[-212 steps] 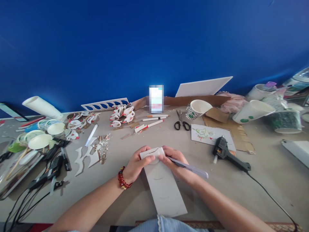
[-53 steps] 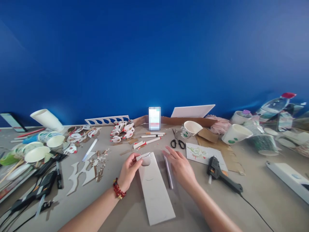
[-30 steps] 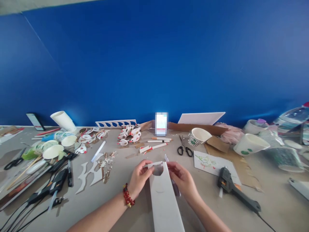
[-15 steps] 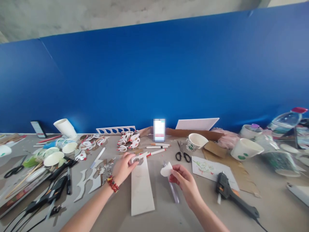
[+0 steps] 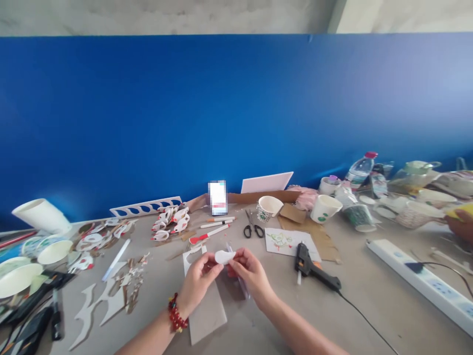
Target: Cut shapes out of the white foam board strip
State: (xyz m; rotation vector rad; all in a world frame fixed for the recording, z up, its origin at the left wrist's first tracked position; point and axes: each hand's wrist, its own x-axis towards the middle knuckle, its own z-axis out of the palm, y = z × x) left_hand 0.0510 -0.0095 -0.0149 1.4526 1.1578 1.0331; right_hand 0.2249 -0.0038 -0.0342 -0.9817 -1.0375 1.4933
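A small white cutout (image 5: 223, 257) is pinched between both hands at the lower middle of the head view. My left hand (image 5: 199, 281) grips its left end, fingers closed, with a red bead bracelet on the wrist. On the right end, my right hand (image 5: 252, 276) is closed on the same piece. Beneath my left hand lies a long white board (image 5: 209, 315) with a curved cut at its far end. A clear strip (image 5: 244, 288) lies on the table partly under my right hand.
Scissors (image 5: 253, 230), markers (image 5: 215, 231) and white bird shapes (image 5: 170, 221) lie beyond the hands. A glue gun (image 5: 314, 268), drawing (image 5: 291, 242) and power strip (image 5: 421, 281) are to the right. White scraps (image 5: 114, 301) and paper cups (image 5: 55, 251) lie left.
My left hand has left the far end of the board and moved to the white cutout, which both hands now hold. The view has turned to the right.
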